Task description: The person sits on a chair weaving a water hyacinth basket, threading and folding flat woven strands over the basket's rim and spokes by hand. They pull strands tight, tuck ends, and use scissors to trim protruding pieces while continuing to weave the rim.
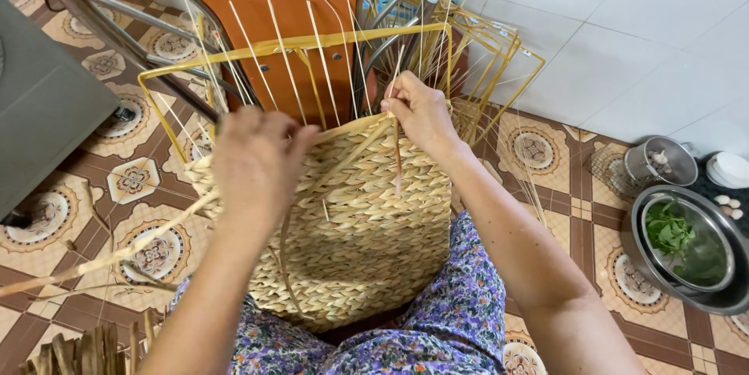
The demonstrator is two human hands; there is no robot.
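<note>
Woven basket [355, 242] lies under both hands, right hand [421, 113] pinching a strand [397, 160], left hand [253, 160] gripping its rim.

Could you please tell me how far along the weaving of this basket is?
Done: the basket wall is woven from its base up to the hands. In hand: the right hand pinches a strand at the top edge; the left hand rests on the weave. Left: bare stakes up to the yellow frame are unwoven.
</note>
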